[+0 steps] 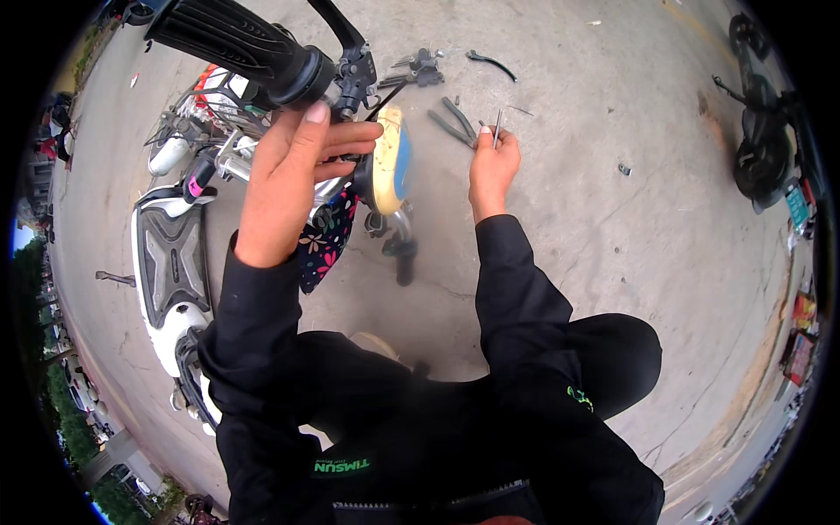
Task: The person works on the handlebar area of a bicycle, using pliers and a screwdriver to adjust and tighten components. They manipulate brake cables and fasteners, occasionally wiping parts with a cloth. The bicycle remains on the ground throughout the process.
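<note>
My left hand (289, 179) is held just below the black handlebar grip (249, 52), its fingers stretched toward the right and thumb raised by the grip's inner end. Beside it is the black brake lever and its mount (354, 74). A rounded yellow-and-blue part (391, 162) sits at the fingertips; I cannot tell whether they touch it. My right hand (495, 171) pinches a thin metal rod (499, 125) pointing away from me; its lower end is hidden by the fingers. Green-handled pliers (451, 122) lie on the ground just behind that hand, their head partly hidden.
A white scooter body with a grey footboard (172, 262) stands at left. Dark floral fabric (324, 245) hangs under my left wrist. On the concrete lie metal parts (422, 68), a curved black lever (493, 63) and a small metal piece (624, 170). A dark scooter (759, 114) stands far right.
</note>
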A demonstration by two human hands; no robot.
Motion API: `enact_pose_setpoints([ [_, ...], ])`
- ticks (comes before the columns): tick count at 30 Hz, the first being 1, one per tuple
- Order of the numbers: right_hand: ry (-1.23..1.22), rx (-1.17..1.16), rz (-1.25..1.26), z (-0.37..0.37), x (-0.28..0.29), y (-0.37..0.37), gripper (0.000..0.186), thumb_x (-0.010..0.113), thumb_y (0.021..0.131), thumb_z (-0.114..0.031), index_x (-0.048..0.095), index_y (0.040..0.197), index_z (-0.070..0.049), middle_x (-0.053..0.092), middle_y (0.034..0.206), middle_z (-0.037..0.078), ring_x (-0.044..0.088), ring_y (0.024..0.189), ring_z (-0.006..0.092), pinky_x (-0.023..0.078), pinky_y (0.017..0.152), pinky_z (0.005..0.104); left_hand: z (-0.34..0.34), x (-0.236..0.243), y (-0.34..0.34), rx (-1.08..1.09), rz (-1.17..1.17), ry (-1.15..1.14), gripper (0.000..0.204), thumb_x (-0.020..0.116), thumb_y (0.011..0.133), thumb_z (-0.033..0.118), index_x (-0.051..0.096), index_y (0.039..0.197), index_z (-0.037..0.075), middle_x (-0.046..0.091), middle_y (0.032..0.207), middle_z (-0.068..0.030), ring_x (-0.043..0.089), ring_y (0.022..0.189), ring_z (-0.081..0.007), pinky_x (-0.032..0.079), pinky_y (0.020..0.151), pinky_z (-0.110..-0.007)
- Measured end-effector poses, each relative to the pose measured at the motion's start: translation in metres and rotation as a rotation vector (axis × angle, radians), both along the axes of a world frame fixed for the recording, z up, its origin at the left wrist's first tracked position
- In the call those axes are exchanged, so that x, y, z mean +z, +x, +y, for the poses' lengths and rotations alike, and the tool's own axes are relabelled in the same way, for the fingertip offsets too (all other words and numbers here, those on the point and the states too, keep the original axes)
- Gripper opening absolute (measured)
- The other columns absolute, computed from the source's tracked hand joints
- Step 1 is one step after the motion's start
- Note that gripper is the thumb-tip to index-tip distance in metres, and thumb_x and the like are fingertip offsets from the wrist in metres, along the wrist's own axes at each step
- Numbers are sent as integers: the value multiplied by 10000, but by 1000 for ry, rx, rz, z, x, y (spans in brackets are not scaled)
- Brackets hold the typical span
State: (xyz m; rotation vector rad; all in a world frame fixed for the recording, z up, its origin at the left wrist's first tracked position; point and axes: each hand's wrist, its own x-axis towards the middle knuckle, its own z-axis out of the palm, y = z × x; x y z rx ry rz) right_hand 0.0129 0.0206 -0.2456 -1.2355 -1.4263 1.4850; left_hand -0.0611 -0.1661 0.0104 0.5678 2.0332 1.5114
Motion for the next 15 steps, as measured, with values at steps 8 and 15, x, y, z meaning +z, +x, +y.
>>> enact_pose_setpoints([
  [8, 141, 45, -297, 69, -89, -50, 326, 691, 863, -224, 661, 1072, 24, 712, 940, 205, 692, 854, 334, 527, 791, 422, -15, -20, -9, 81, 44, 53, 396, 474, 1054, 376, 597, 1147, 11, 657, 956, -64, 577, 851, -114, 480, 654, -249],
  [15, 350, 325, -623, 98, -90, -111, 316, 752, 803, -286, 727, 967, -17, 719, 921, 226, 699, 905, 400, 546, 800, 472, -10, -32, -3, 231, -203, 329, 364, 523, 1039, 335, 542, 1268, 54, 630, 1064, -79, 574, 934, -167, 480, 676, -265],
])
